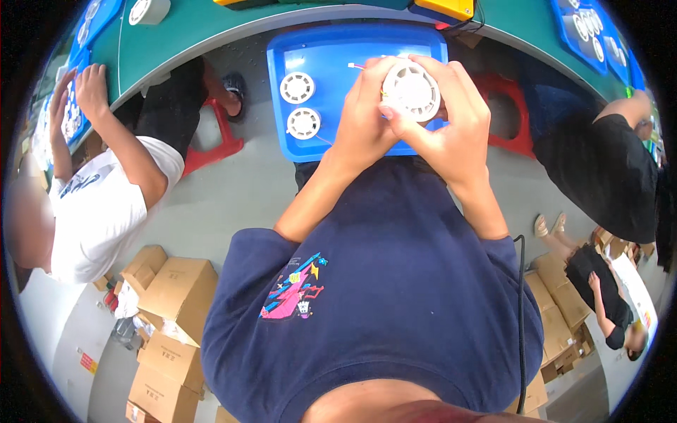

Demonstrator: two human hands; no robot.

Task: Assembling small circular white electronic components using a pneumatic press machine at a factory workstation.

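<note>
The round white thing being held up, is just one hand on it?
No, the left hand and the right hand both have fingers on the round white part.

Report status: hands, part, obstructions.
Left hand, right hand: both holding white slotted part over blue tray. Two similar parts at tray's left side. Nothing visibly blocking.

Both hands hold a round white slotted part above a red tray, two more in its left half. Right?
No: the tray is blue, not red (head view). Left hand and right hand hold the white part above it, two more in its left half.
</note>
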